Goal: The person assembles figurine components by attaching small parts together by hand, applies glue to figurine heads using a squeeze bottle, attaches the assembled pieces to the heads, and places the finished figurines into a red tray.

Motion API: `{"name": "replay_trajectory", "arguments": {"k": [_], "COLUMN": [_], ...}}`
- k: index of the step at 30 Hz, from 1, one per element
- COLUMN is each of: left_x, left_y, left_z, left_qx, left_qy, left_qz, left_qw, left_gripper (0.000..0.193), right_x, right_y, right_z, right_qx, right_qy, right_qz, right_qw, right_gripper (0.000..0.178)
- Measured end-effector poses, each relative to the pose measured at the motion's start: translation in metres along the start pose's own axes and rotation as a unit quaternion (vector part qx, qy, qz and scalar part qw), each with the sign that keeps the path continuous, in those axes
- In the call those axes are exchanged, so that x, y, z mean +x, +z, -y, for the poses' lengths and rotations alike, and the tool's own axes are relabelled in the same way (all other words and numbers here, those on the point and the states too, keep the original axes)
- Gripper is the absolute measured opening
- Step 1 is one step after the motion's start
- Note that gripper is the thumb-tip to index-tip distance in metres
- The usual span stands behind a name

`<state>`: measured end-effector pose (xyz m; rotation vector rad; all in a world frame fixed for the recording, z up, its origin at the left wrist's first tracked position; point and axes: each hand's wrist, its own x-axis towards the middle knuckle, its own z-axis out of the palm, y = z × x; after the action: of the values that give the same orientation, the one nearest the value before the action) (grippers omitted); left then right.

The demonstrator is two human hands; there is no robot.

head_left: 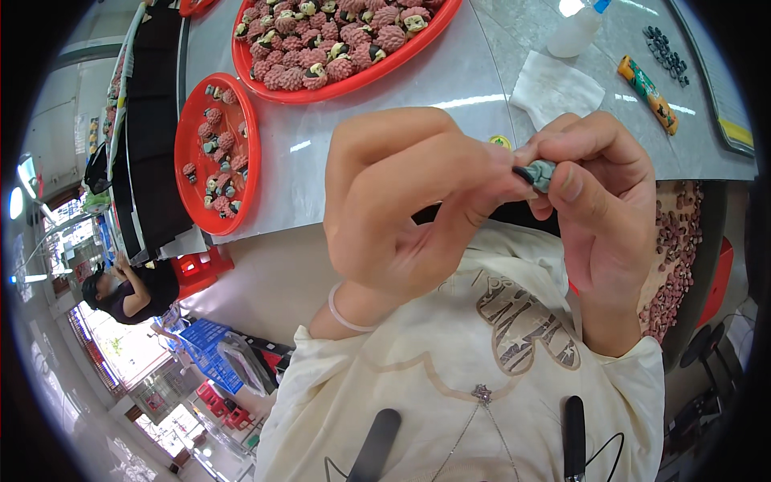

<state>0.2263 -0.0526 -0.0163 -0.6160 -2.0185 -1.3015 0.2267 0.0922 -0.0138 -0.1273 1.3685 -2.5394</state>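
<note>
A small grey-green figurine part [541,176] with a black piece at its left end is held between my two hands, above the table's near edge. My right hand [606,189] pinches the grey-green body between thumb and fingers. From the other side, the closed fingertips of my left hand [401,193] grip the black end. Exactly how the two pieces join is hidden by my fingers. Just behind my fingertips lies a small yellow round lid [499,141].
A large red tray [345,94] of pink-haired figurines and a smaller red tray [250,185] stand left. Behind my right hand are a tissue [558,87], bottle [575,34], orange-green glue tube [647,93] and black parts [665,55]. Pinkish pieces [679,249] lie right; a person [132,289] sits far left.
</note>
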Motion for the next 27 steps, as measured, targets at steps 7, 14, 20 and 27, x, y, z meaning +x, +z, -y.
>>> {"name": "replay_trajectory", "arguments": {"k": [7, 14, 20, 27], "left_x": [0.003, 0.007, 0.011, 0.007], "left_y": [-0.005, -0.007, -0.012, -0.006], "left_z": [0.004, 0.013, 0.018, 0.012], "left_qx": [-0.008, -0.035, -0.008, -0.064], "left_qy": [0.029, 0.052, 0.107, 0.014], "left_qz": [0.043, 0.068, 0.137, 0.084], "left_qw": [0.999, 0.996, 0.985, 0.994], "left_gripper": [0.021, 0.02, 0.022, 0.026], "right_x": [0.001, 0.002, 0.001, 0.001], "right_y": [0.003, -0.002, -0.003, -0.003], "right_z": [0.006, 0.007, 0.005, 0.0], "right_qx": [0.009, 0.027, 0.044, -0.011], "right_qy": [0.006, 0.054, 0.054, -0.05], "right_qz": [0.0, 0.002, 0.006, -0.005], "right_qw": [1.0, 0.998, 0.998, 0.999], "right_gripper": [0.022, 0.019, 0.019, 0.018]}}
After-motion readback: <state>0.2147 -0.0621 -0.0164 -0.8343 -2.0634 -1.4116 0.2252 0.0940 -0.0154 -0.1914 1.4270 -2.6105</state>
